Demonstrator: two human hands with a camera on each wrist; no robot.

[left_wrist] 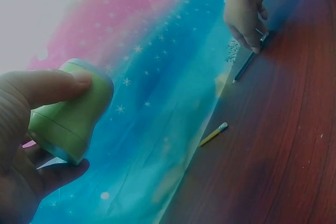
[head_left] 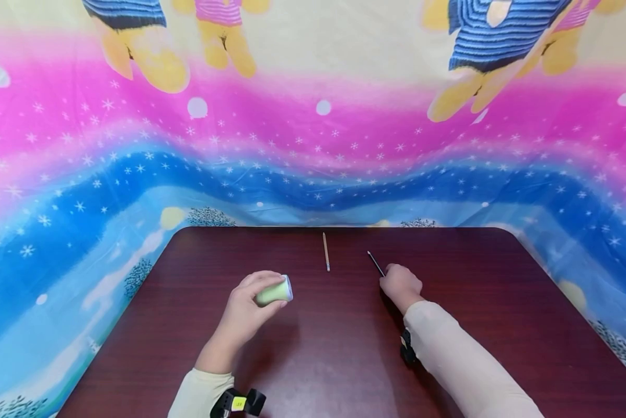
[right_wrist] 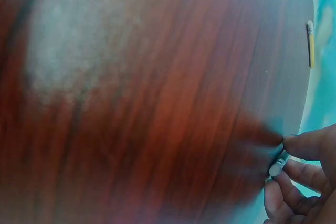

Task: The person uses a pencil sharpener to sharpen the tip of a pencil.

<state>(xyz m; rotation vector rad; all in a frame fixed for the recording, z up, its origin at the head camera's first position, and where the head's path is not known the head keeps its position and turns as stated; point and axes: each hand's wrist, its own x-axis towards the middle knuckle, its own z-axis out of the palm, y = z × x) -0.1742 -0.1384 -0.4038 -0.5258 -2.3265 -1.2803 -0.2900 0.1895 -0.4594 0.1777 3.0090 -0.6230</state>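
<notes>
Red-brown, dark-streaked table (head_left: 334, 360); on it a yellow pencil (head_left: 326, 252); over it a dark pencil (head_left: 376, 263) and light-green cup (head_left: 272, 294); behind it white-snowflaked, pink-and-blue cloth (head_left: 313, 139)

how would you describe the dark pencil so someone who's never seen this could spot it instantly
On the reddish-brown table, find the person's right hand. That hand pinches the dark pencil, its pale point aimed toward the table's far edge. Dark-shafted and held, it differs from the yellow pencil, which lies untouched to its left.
</notes>
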